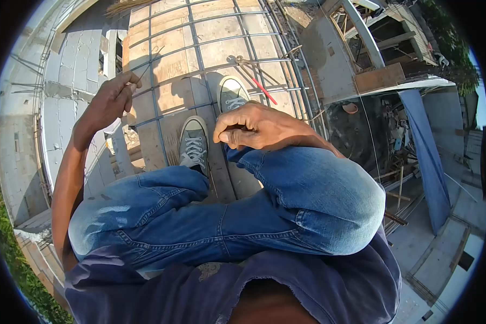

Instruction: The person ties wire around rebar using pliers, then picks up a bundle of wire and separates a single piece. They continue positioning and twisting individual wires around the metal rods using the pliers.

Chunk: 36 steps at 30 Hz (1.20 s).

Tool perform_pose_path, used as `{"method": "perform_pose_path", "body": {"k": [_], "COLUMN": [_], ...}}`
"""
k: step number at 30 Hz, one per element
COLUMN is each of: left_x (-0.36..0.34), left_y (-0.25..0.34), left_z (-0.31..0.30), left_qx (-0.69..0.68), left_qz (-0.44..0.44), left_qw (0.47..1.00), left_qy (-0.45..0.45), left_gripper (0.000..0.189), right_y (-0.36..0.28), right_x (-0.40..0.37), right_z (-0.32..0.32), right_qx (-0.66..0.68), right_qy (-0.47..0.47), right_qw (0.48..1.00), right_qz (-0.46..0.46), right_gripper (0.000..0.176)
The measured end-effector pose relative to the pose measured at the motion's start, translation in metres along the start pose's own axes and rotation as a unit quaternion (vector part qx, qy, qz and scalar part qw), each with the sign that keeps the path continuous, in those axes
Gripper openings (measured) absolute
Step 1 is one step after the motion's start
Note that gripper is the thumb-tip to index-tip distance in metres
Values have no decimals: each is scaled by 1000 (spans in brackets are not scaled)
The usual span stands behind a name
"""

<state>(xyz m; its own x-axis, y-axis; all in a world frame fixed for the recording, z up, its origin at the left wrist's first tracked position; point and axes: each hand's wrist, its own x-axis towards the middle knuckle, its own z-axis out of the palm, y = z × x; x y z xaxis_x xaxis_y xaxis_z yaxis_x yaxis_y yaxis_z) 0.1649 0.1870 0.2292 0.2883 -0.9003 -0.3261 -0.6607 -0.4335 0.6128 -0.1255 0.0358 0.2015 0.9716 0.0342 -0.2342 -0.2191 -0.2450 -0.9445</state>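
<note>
My left hand [112, 101] is raised over the left edge of the rebar grid [195, 41]. Its thumb and fingers are pinched on a thin tie wire [147, 68], which sticks out up and to the right. In front of my right knee, my right hand [258, 125] is closed, fingertips against the thumb; whatever is between them is hidden. Beyond that hand, a pair of pincers [262, 89] with a red handle lies on the grid, its jaws pointing away from me.
Wooden formwork boards [170, 33] lie under the bars, and my sneakers [194, 143] stand on them. A deep opening with debris [399, 129] drops away on the right beside a blue sheet [424, 156]. On the left are grey panels [73, 81] at a lower level.
</note>
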Motion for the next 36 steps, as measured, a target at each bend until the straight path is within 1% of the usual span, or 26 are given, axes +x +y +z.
{"method": "perform_pose_path", "body": {"k": [1, 2, 5, 6, 7, 8, 9, 10, 11, 12, 13, 14, 15, 16, 18, 19, 20, 21, 22, 25, 28, 31, 32, 33, 35, 36], "left_x": [-1, -3, -10, -15, -20, -29, -39, -47, -56, -62, -68, -72, -73, -72, -67, -60, -52, -46, -40, -26, -18, -15, -13, -12, -12, -11], "left_y": [-5, -15, -61, -79, -98, -110, -142, -141, -160, -180, -189, -193, -199, -209, -226, -233, -237, -239, -238, -233, -240, -242, -240, -240, -240, -239], "left_z": [-2, 0, 15, 24, 39, 50, 67, 72, 84, 101, 111, 122, 131, 143, 163, 171, 178, 186, 188, 193, 200, 209, 209, 207, 204, 203], "left_qx": [0, -8, -52, -68, -91, -60, -65, -62, -89, -116, -120, -149, -179, -185, -159, -168, -159, -148, -156, -150, -189, -139, -136, -132, -132, -131], "left_qz": [-7, -19, -42, -65, -79, -125, -108, -118, -144, -166, -178, -194, -207, -214, -167, -173, -153, -132, -139, -122, -128, -115, -113, -109, -114, -117], "left_qw": [1000, 1000, 997, 994, 992, 990, 992, 991, 985, 979, 976, 969, 960, 957, 970, 967, 970, 972, 970, 968, 957, 966, 965, 964, 962, 960], "left_qy": [4, -10, -40, -48, -26, -24, 5, 11, 21, 28, 30, 44, 59, 60, 82, 86, 105, 124, 127, 163, 181, 188, 196, 205, 210, 217], "left_gripper": [21, 21, 20, 19, 17, 19, 19, 16, 16, 17, 17, 16, 16, 16, 19, 19, 19, 19, 19, 20, 20, 20, 19, 19, 18, 18], "right_y": [8, 5, 14, 26, 33, 33, 22, 31, 26, 24, 17, 11, -8, -8, -3, 4, 14, 36, 44, 126, 170, 188, 189, 190, 190, 189], "right_x": [2, 5, 10, 15, 18, 21, 23, 23, 23, 23, 22, 24, 32, 39, 63, 85, 108, 133, 159, 229, 280, 302, 304, 305, 304, 304], "right_z": [11, 20, 28, 27, 25, 22, 10, 1, -13, -32, -49, -64, -77, -86, -94, -95, -95, -91, -78, -23, 36, 69, 72, 73, 75, 75], "right_qx": [18, -15, 14, 0, -49, -22, 9, -47, -157, -213, -223, -242, -281, -322, -365, -341, -317, -322, -308, -244, -209, -208, -247, -245, -196, -196], "right_qy": [-90, -121, -121, -99, -49, 8, 11, 55, 95, 86, 88, 86, 60, 57, 43, 19, -7, -27, -45, 50, 70, 82, 59, 57, 70, 69], "right_qw": [994, 986, 988, 992, 993, 997, 999, 997, 983, 973, 971, 966, 955, 943, 929, 939, 948, 946, 947, 968, 973, 973, 966, 967, 978, 978], "right_qz": [-62, -117, -95, -82, -96, -70, 36, 21, -6, -17, 13, 15, 70, 56, 43, 30, 17, 33, 82, 8, -74, -58, -52, -52, 3, 4], "right_gripper": [11, 12, 10, 10, 10, 11, 13, 14, 14, 13, 13, 11, 12, 12, 12, 13, 13, 11, 13, 25, 27, 23, 18, 18, 14, 14]}}
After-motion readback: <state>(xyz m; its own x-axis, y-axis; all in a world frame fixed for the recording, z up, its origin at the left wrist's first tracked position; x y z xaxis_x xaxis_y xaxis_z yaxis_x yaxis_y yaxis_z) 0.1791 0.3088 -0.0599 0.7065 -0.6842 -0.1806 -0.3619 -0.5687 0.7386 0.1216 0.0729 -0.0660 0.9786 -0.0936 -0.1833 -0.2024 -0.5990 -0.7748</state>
